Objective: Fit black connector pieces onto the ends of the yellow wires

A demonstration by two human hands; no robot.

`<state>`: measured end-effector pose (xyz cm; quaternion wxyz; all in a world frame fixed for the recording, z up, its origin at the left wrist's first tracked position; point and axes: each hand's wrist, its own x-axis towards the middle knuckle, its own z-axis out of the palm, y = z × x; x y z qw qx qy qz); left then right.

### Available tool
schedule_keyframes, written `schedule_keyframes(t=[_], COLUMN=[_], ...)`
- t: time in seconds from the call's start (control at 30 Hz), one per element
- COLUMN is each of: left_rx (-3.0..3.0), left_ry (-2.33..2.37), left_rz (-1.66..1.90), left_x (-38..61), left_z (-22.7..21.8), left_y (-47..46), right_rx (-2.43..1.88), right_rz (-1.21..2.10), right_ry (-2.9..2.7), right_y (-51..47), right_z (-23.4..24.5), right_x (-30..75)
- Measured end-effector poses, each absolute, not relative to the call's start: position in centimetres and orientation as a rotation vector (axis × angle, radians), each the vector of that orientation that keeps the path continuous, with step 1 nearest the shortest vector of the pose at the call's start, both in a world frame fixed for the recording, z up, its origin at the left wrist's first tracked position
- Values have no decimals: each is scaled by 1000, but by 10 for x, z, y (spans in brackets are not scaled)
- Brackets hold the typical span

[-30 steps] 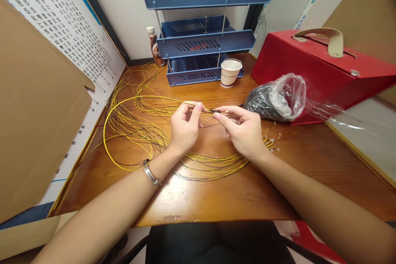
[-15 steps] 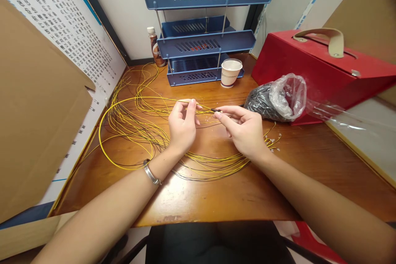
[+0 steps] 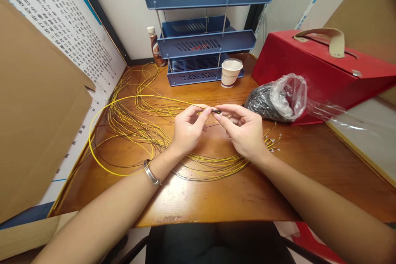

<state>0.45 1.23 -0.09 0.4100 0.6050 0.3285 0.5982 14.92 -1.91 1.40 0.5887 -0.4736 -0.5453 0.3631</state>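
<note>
My left hand (image 3: 188,128) pinches a thin yellow cable (image 3: 148,100) between thumb and fingertips, above the wooden desk (image 3: 216,198). Close to its right, my right hand (image 3: 243,128) pinches a small black sleeve (image 3: 216,111) at that cable's end. The two hands' fingertips nearly touch. The cable runs left from my fingers in a wide loop (image 3: 93,148) over a tangle of yellow and black cables (image 3: 139,132). More cable ends with small clear tips (image 3: 274,139) lie just right of my right wrist.
A clear plastic bag of small black parts (image 3: 272,99) leans against a red box with a tan handle (image 3: 321,64). A paper cup (image 3: 230,72), a small bottle (image 3: 154,46) and blue stacked trays (image 3: 204,49) stand at the back. Cardboard (image 3: 34,111) lines the left side.
My left hand has moved right along the yellow cable until its fingertips meet my right hand. The cable's loop has spread wider to the left. My right hand has barely moved.
</note>
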Motion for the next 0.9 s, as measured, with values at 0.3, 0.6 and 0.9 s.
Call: schedule_keyframes(t=[0.3, 0.6, 0.9], left_rx=[1538, 1558, 1523], left_ry=[839, 860, 857], left_rz=[1540, 1595, 1582], left_x=[4, 3, 4], left_z=[-4, -5, -5], left_y=[14, 15, 16], right_rx=[-1083, -1096, -1108], right_rz=[760, 690, 731], right_ry=[-1302, -1296, -1356], right_y=[-20, -19, -21], right_z=[15, 15, 17], right_x=[149, 149, 150])
